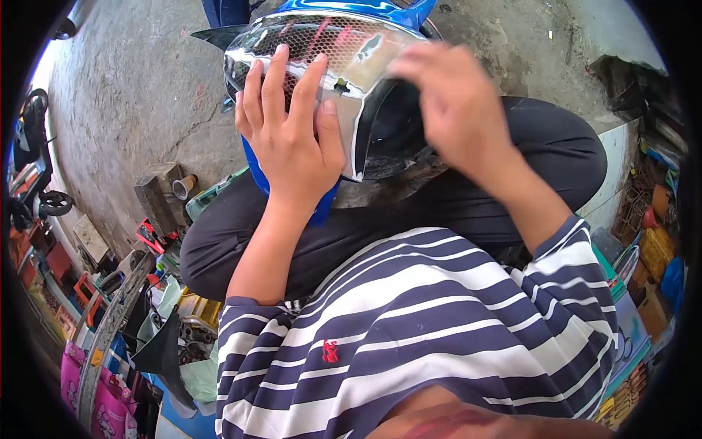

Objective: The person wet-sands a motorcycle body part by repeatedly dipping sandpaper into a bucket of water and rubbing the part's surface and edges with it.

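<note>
A motorcycle headlight cover (351,73) rests on my lap, glossy, with a honeycomb pattern over its front and a dark recess at its right side. A blue body panel (365,9) borders its far end, and more blue shows under its left edge. My left hand (292,124) lies on the cover's near left part, fingers spread and pressed to the surface. Over the right edge hangs my right hand (461,102), its fingers bent and smeared by motion near the patterned face; whether they hold anything I cannot tell. A small star-shaped cut-out (341,86) lies between the hands.
My crossed legs (548,139) sit under the cover on a concrete floor (139,95). A wooden block (157,194) and a small brown cup (184,187) stand at left. Tools and parts crowd the lower left, with a pink bag (95,388). Clutter lines the right side.
</note>
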A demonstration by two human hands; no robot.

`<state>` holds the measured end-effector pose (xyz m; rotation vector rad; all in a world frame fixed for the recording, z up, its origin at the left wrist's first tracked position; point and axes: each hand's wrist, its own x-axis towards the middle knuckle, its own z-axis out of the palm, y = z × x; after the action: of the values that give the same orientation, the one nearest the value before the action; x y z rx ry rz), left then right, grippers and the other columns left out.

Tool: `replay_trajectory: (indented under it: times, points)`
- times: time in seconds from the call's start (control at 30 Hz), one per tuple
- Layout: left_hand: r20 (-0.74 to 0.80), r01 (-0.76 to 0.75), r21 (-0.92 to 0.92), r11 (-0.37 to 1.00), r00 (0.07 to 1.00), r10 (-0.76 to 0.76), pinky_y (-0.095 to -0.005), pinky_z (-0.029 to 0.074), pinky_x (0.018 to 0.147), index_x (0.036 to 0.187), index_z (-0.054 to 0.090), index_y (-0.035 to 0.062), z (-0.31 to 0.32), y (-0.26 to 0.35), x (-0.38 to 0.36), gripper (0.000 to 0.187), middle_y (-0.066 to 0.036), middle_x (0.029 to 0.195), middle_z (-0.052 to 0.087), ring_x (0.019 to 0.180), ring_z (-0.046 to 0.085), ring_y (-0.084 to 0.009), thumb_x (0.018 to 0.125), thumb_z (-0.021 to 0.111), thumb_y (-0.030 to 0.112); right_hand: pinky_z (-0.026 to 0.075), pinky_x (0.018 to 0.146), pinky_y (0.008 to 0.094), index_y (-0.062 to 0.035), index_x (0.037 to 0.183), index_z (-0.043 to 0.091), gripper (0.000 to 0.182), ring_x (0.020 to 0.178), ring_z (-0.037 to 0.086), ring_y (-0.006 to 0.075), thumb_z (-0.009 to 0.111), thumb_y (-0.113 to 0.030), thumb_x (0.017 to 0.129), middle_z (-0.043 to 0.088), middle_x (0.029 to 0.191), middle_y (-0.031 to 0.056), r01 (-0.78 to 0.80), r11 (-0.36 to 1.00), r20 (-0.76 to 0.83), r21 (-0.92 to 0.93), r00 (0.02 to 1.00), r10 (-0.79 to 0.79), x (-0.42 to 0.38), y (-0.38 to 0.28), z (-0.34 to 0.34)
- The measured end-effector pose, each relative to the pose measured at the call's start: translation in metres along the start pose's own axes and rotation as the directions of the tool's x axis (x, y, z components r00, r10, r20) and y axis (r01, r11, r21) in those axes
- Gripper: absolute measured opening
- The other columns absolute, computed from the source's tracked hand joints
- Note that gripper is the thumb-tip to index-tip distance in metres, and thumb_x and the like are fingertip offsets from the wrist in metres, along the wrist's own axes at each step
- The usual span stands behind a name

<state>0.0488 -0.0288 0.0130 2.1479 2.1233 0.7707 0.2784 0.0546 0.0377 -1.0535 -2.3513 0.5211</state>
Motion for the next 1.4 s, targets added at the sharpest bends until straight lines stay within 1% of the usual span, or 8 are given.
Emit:
replay_trajectory:
  times: [0.2, 0.3, 0.5, 0.63, 1.03, 1.2, 1.27, 1.4]
  points:
    - [-0.003, 0.012, 0.012, 1.000, 1.000, -0.012, -0.0565, 0.025, 0.129, 0.149, 0.072, 0.0179, 0.000, 0.005, -0.001, 0.047, -0.017, 0.165, 0.055, 0.156, 0.043, -0.0424, 0.104, 0.059, 0.029, 0.059, 0.097, 0.0431, -0.0084, 0.122, 0.078, 0.041, 0.112, 0.067, 0.0341, 0.065, 0.006, 0.086, 0.075, 0.133, 0.0089, 0.002, 0.997, 0.111, 0.076, 0.994, -0.011, -0.012, -0.031, 0.006]
    - [0.000, 0.002, 0.010, 1.000, 1.000, -0.002, -0.0567, 0.025, 0.130, 0.148, 0.072, 0.0177, 0.000, 0.002, -0.001, 0.047, -0.017, 0.165, 0.055, 0.156, 0.043, -0.0426, 0.104, 0.059, 0.029, 0.059, 0.095, 0.0441, -0.0083, 0.119, 0.079, 0.039, 0.110, 0.067, 0.0342, 0.064, 0.007, 0.086, 0.076, 0.125, 0.0104, -0.030, 0.999, -0.038, -0.014, 0.999, 0.029, 0.001, 0.013, -0.001]
    - [-0.010, 0.006, 0.013, 1.000, 1.000, -0.006, -0.0570, 0.026, 0.129, 0.148, 0.072, 0.0177, 0.000, 0.006, 0.000, 0.047, -0.017, 0.165, 0.056, 0.156, 0.043, -0.0429, 0.104, 0.060, 0.028, 0.058, 0.095, 0.0444, -0.0078, 0.120, 0.079, 0.038, 0.108, 0.067, 0.0345, 0.067, 0.004, 0.086, 0.076, 0.125, 0.0093, 0.008, 0.996, 0.082, 0.087, 0.996, -0.015, -0.013, -0.030, 0.006]
    - [-0.013, 0.003, 0.007, 1.000, 1.000, -0.003, -0.0570, 0.026, 0.129, 0.148, 0.073, 0.0177, -0.001, 0.003, -0.001, 0.047, -0.017, 0.164, 0.056, 0.155, 0.044, -0.0426, 0.104, 0.060, 0.028, 0.058, 0.095, 0.0443, -0.0072, 0.119, 0.080, 0.037, 0.105, 0.067, 0.0354, 0.068, 0.003, 0.085, 0.076, 0.127, 0.0092, -0.051, 0.999, -0.053, -0.017, 0.997, 0.050, 0.005, 0.029, -0.003]
    - [-0.019, 0.014, 0.004, 1.000, 1.000, -0.014, -0.0558, 0.026, 0.129, 0.148, 0.072, 0.0178, 0.000, 0.005, 0.000, 0.047, -0.017, 0.164, 0.057, 0.155, 0.045, -0.0423, 0.104, 0.060, 0.027, 0.057, 0.095, 0.0441, -0.0073, 0.120, 0.080, 0.037, 0.108, 0.066, 0.0364, 0.064, 0.005, 0.089, 0.076, 0.125, 0.0119, -0.003, 0.990, 0.056, 0.141, 0.998, -0.005, -0.016, -0.034, 0.012]
    - [-0.022, 0.016, -0.009, 1.000, 1.000, -0.016, -0.0560, 0.027, 0.129, 0.148, 0.072, 0.0181, -0.001, 0.000, -0.001, 0.046, -0.017, 0.164, 0.057, 0.155, 0.045, -0.0423, 0.104, 0.060, 0.027, 0.057, 0.095, 0.0462, -0.0070, 0.121, 0.080, 0.039, 0.108, 0.067, 0.0373, 0.065, 0.005, 0.087, 0.076, 0.122, 0.0128, -0.136, 0.990, -0.085, 0.028, 0.987, 0.138, 0.000, 0.028, 0.003]
    - [-0.017, 0.022, -0.003, 1.000, 1.000, -0.022, -0.0561, 0.027, 0.129, 0.148, 0.072, 0.0181, -0.001, 0.003, 0.001, 0.046, -0.017, 0.164, 0.057, 0.155, 0.045, -0.0424, 0.104, 0.060, 0.027, 0.057, 0.094, 0.0438, -0.0066, 0.121, 0.079, 0.040, 0.107, 0.066, 0.0359, 0.066, 0.004, 0.085, 0.075, 0.124, 0.0120, 0.038, 0.999, -0.070, -0.037, 0.997, -0.040, -0.007, -0.003, 0.013]
    - [-0.028, 0.005, -0.008, 1.000, 1.000, -0.005, -0.0560, 0.027, 0.129, 0.148, 0.072, 0.0182, 0.001, -0.001, 0.001, 0.046, -0.017, 0.164, 0.057, 0.155, 0.045, -0.0425, 0.104, 0.059, 0.028, 0.057, 0.094, 0.0430, -0.0084, 0.119, 0.079, 0.038, 0.106, 0.065, 0.0343, 0.066, 0.004, 0.086, 0.074, 0.128, 0.0092, 0.052, 0.998, 0.007, 0.047, 0.999, -0.052, -0.008, -0.012, 0.008]
